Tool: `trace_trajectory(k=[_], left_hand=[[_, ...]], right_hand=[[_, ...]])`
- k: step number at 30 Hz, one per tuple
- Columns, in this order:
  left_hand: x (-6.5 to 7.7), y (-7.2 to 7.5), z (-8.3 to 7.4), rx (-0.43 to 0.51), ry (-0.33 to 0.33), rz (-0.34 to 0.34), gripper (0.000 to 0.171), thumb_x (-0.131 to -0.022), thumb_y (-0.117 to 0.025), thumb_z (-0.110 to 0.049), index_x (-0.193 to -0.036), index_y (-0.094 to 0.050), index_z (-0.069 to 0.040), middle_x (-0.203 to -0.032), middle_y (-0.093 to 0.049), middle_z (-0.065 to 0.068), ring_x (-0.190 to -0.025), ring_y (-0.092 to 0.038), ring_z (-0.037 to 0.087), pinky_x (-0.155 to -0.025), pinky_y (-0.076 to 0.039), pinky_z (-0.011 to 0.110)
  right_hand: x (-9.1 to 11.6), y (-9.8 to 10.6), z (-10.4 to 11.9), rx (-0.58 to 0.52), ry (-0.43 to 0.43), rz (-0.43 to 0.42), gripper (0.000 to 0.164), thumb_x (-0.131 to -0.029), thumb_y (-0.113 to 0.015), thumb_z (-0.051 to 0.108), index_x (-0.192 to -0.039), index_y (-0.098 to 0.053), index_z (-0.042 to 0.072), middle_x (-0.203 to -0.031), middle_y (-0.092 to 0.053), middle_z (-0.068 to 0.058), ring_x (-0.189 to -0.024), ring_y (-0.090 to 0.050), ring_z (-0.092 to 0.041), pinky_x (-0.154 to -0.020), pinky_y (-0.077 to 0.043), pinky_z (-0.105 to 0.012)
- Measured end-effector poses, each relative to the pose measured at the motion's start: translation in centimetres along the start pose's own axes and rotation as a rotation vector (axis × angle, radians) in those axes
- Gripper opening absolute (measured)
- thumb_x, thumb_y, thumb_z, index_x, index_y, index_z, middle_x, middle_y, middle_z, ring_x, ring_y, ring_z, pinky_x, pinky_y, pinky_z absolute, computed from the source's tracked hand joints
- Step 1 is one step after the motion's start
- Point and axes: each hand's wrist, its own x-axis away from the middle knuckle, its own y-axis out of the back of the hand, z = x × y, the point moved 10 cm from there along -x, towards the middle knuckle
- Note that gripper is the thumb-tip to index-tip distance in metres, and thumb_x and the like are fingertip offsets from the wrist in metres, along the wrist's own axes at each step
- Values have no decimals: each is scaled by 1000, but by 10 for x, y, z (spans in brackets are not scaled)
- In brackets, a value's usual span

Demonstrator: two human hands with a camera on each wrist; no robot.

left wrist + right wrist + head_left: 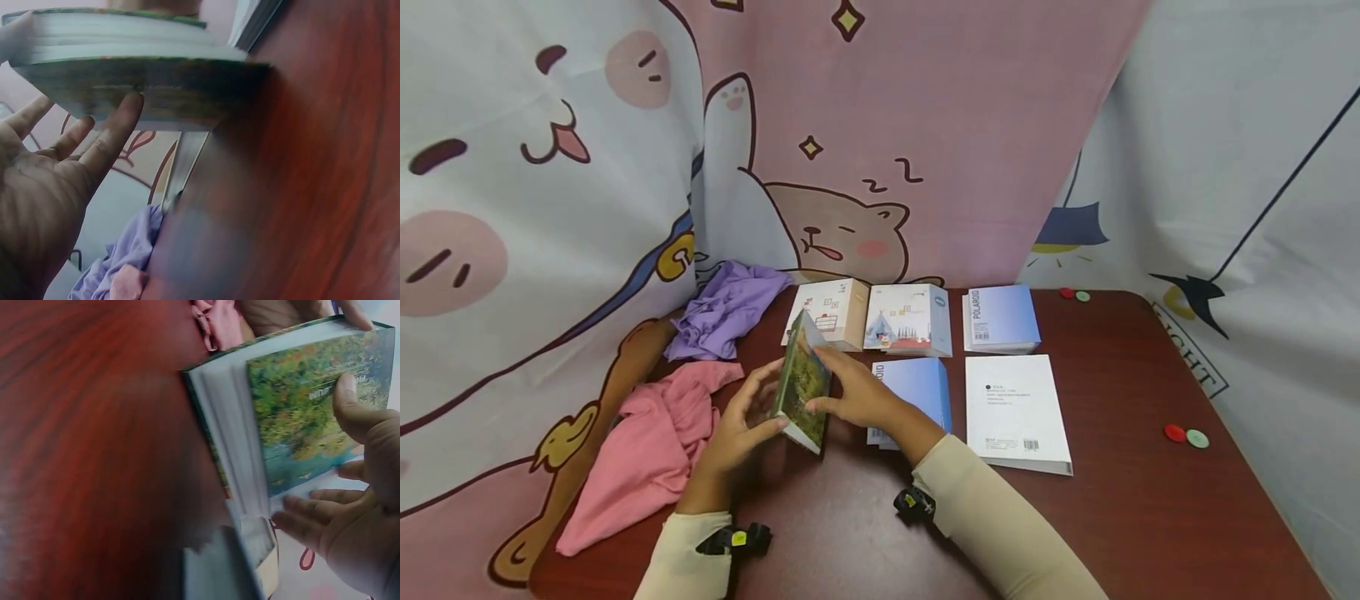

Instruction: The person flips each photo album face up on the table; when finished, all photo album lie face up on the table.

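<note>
Held up over the table, tilted on end, is a photo album (805,383) with a green and orange landscape cover and white page edges. My left hand (741,421) grips it from the left, thumb over its lower edge and fingers against one cover; in the left wrist view those fingers (119,122) lie spread along the dark cover. From the other side my right hand (857,392) holds it, the thumb (345,394) pressing on the printed cover and the fingers along its far edge. The pages show as a thick white block (234,437) in the right wrist view.
Behind the album stand two pale illustrated boxes (827,308) (898,312). Blue POLAROID albums (1003,317) (917,387) and a white book (1015,408) lie to the right. Purple cloth (730,308) and pink cloth (655,442) lie left. Red and green discs (1197,438) sit at the right.
</note>
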Motion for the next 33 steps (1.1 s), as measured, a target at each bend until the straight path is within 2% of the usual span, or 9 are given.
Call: trace_trajectory(k=[5, 10, 15, 17, 21, 24, 26, 30, 33], left_hand=[[6, 9, -5, 49, 7, 4, 84, -94, -62, 20, -167, -24, 10, -166, -46, 4, -147, -55, 9, -104, -57, 24], [13, 20, 0, 81, 26, 35, 84, -94, -62, 21, -168, -22, 12, -171, -37, 1, -147, -55, 8, -102, -59, 24], [20, 28, 7, 83, 78, 42, 81, -97, -62, 15, -168, -23, 11, -169, -39, 0, -144, -57, 8, -100, -59, 24], [22, 31, 10, 49, 104, 18, 76, -98, -62, 14, -166, -27, 13, -164, -43, 2, -140, -59, 7, -101, -58, 22], [24, 38, 17, -85, 177, -60, 63, -99, -62, 9, -157, -40, 17, -154, -50, 16, -132, -59, 1, -104, -51, 15], [25, 45, 25, -212, 268, -114, 56, -100, -69, 1, -152, -52, 13, -150, -55, 26, -128, -59, -4, -105, -46, 11], [27, 49, 32, -295, 343, -142, 54, -98, -76, -6, -148, -59, 8, -146, -61, 27, -120, -62, -4, -100, -49, 11], [29, 52, 46, -392, 460, -144, 57, -94, -84, -11, -142, -63, 9, -132, -71, 30, -102, -73, 9, -83, -59, 21], [30, 53, 54, -409, 513, -151, 64, -91, -87, -12, -144, -60, 12, -130, -72, 32, -102, -76, 22, -78, -61, 25]], right_hand=[[4, -17, -10, 122, -50, 78, 95, -101, -76, 48, -174, -28, 10, -179, -33, -14, -166, -35, -33, -134, -23, -65], [8, -25, -14, 304, -78, 92, 97, -99, -73, 59, -173, -31, 13, -176, -38, -13, -160, -45, -34, -131, -11, -79], [10, -27, -14, 368, -92, 88, 94, -99, -72, 62, -173, -35, 17, -174, -43, -17, -159, -47, -33, -127, -7, -84], [11, -28, -16, 406, -107, 89, 92, -99, -70, 64, -172, -37, 19, -173, -44, -17, -158, -48, -32, -127, -6, -84], [13, -28, -18, 460, -142, 93, 89, -98, -68, 66, -170, -41, 22, -173, -43, -18, -158, -49, -32, -127, -3, -84], [13, -28, -20, 486, -162, 93, 88, -96, -69, 69, -169, -44, 24, -174, -41, -18, -157, -50, -32, -126, -1, -85], [13, -29, -21, 511, -170, 91, 87, -95, -70, 70, -167, -48, 27, -174, -42, -16, -156, -52, -31, -125, -2, -86], [12, -31, -23, 582, -174, 90, 82, -93, -71, 72, -162, -54, 31, -174, -44, -11, -152, -57, -29, -123, -5, -88], [12, -32, -24, 634, -175, 94, 80, -94, -68, 74, -161, -55, 34, -174, -44, -8, -148, -59, -29, -123, -5, -89]])
